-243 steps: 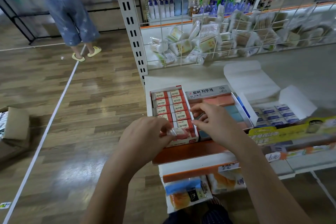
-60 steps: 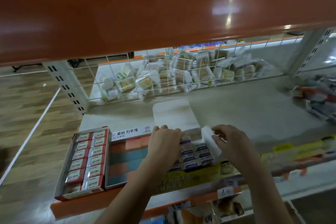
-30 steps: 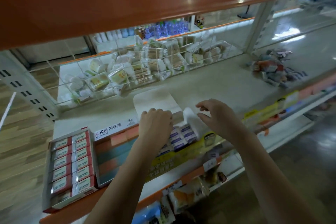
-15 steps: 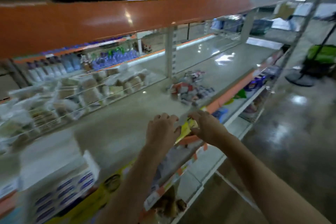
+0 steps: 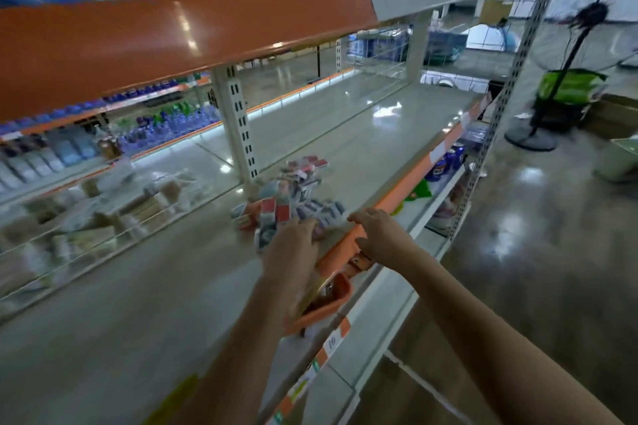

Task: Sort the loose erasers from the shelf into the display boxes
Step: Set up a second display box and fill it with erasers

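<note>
Fingers (image 5: 303,228) of the left hand (image 5: 291,248) reach forward onto the near edge of the pile of loose erasers (image 5: 293,197), lying loosely curved over the closest packets; motion blur hides whether any packet is pinched yet, so I cannot tell if it has hold of one. Just to the right of it, the right hand (image 5: 381,236) lies over the orange front lip of the shelf (image 5: 397,197), fingers extended toward the same pile and holding nothing that shows.

Beyond the left fingertips the erasers spread in a loose heap of red-and-white and blue-and-white wrapped blocks, some flat and some tipped on edge, reaching back toward a white slotted upright (image 5: 238,128). Farther behind, past a wire divider, blurred bottles (image 5: 165,128) stand in rows. Well off to the right, on the glossy floor, stands a pedestal fan (image 5: 559,79).

The display boxes are not in view. The step in hand looks like gathering a fresh batch from the heap. The next move likely calls for closing on a few packets of one kind, since the colours lie mixed, then carrying them back to the boxes without dropping any over the shelf lip.
</note>
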A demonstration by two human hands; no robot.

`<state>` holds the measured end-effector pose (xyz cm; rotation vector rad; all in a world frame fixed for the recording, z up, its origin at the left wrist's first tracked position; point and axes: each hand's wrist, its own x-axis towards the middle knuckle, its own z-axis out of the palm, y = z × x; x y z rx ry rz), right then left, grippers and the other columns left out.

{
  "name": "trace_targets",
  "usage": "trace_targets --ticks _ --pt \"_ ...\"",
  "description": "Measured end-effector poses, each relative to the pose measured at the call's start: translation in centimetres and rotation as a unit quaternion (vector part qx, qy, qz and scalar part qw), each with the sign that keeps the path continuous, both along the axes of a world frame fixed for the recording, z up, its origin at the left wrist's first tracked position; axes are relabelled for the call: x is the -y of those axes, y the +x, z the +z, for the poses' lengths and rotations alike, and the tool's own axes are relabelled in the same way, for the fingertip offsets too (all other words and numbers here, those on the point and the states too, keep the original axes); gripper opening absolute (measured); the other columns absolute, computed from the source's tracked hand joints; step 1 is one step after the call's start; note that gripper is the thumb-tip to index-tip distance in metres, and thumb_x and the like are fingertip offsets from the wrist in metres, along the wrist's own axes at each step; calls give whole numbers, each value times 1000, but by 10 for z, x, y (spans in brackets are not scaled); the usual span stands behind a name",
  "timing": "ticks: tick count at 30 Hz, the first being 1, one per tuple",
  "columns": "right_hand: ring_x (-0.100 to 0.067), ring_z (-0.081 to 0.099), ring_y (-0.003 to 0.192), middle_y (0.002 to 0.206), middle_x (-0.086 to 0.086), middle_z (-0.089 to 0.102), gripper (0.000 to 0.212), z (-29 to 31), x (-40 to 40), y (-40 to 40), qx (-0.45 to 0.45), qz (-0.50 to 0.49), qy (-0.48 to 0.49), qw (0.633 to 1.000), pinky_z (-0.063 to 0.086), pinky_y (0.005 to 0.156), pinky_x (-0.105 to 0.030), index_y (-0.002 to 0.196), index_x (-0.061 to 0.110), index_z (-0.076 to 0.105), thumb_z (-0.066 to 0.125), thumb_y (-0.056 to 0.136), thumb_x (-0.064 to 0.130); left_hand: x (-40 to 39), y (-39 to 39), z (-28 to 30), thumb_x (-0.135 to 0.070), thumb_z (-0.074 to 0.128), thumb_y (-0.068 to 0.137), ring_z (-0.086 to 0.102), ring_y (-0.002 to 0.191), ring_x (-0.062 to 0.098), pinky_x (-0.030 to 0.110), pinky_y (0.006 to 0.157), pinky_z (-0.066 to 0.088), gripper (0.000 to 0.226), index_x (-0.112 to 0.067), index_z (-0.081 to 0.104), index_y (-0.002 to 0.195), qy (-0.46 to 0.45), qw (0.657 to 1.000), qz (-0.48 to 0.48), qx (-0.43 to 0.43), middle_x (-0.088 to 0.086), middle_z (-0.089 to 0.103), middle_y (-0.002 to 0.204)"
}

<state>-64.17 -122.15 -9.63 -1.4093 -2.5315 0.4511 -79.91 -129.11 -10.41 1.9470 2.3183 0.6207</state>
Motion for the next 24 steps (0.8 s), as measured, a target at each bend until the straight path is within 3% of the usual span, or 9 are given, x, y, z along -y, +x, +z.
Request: trace_targets --ticks 5,13,16,20,24 --pt "-24 48 118 127 -7 52 48 -8 -59 -15 -13 -23 -10 1000 42 97 -36 134 15 42 53 92 35 -37 -8 -16 -44 53 90 53 107 21 32 80 46 37 -25 54 121 -32 997 62 -42 0 62 112" --pt "-23 48 104 111 -9 56 35 -35 -103 -29 -17 35 13 999 42 90 -33 116 12 57 47 93 36 -56 -3 -16 -49 56 86 50 105 15 29 77 43 38 -29 48 117 -72 990 117 -40 -6 57 113" --pt "-18 48 98 104 -6 56 30 -40 -113 -29 -48 62 1 997 41 86 -28 113 14 58 50 92 33 -52 -1 -13 -42 59 87 51 107 14 26 80 42 48 -31 42 131 -93 988 114 -38 -6 55 119" --pt "-18 47 100 105 -5 55 29 -40 -125 -26 -58 109 0 992 41 88 -28 115 14 57 51 91 28 -57 3 -11 -15 49 93 56 86 10 21 68 44 52 -37 39 138 -82 985 151 -26 -4 62 109" --pt "-18 46 98 102 -1 54 27 -38 -134 -27 -50 153 14 987 44 85 -31 104 16 59 53 87 36 -66 21 -16 -14 49 94 57 94 11 19 72 38 48 -34 42 137 -76 975 209 -20 -2 60 117"
